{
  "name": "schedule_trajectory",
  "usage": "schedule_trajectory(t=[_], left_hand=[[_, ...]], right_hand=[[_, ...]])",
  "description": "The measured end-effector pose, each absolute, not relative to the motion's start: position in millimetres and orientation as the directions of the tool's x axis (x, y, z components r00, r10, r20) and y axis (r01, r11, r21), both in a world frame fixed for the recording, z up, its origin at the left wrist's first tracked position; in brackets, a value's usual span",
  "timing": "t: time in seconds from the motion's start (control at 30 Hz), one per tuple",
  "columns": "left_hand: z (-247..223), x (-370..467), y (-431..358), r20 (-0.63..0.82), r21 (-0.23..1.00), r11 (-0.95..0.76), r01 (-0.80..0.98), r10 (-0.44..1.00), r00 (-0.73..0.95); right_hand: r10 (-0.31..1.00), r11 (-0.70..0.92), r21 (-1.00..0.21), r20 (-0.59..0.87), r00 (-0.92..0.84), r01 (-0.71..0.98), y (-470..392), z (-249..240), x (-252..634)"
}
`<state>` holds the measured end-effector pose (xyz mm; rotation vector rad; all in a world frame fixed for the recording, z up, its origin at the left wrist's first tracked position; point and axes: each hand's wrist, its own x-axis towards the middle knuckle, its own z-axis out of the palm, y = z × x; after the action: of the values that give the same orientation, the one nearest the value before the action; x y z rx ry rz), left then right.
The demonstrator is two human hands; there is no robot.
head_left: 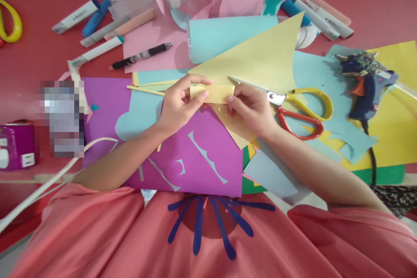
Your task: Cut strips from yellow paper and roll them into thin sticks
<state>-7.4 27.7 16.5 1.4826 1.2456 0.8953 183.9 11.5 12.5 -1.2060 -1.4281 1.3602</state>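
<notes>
A small yellow strip of paper point(216, 94) is stretched between my two hands, above the craft papers. My left hand point(180, 102) pinches its left end between thumb and fingers. At the other end, my right hand point(250, 106) grips it the same way. Behind and under the strip lies a large pale yellow sheet point(257, 56) with a pointed corner. Scissors point(276, 97) with one yellow and one red handle rest right beside my right hand. Below my hands, paper scraps lie on a purple sheet point(215, 152). A thin yellow stick point(145, 90) lies left of my left hand.
A blue glue gun point(369, 87) lies at right, its black cord running toward me. Further back lie a light-blue-wrapped bottle point(231, 37), a black pen point(141, 55) and several markers point(76, 16). A white cable point(61, 173) crosses the left side near a purple box point(18, 145).
</notes>
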Motion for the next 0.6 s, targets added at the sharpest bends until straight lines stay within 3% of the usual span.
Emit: schedule_trajectory(t=[0.17,0.6], left_hand=[[16.9,-8.0,27.1,-0.049,0.963,-0.012,0.268,0.974,0.219],[18.1,-7.3,27.3,-0.015,0.949,-0.051,0.312,0.978,0.208]], right_hand=[[0.985,-0.041,-0.999,-0.045,-0.168,0.031,12.5,10.8,184.4],[0.990,-0.051,-0.998,-0.056,-0.130,0.043,13.0,7.3,186.5]])
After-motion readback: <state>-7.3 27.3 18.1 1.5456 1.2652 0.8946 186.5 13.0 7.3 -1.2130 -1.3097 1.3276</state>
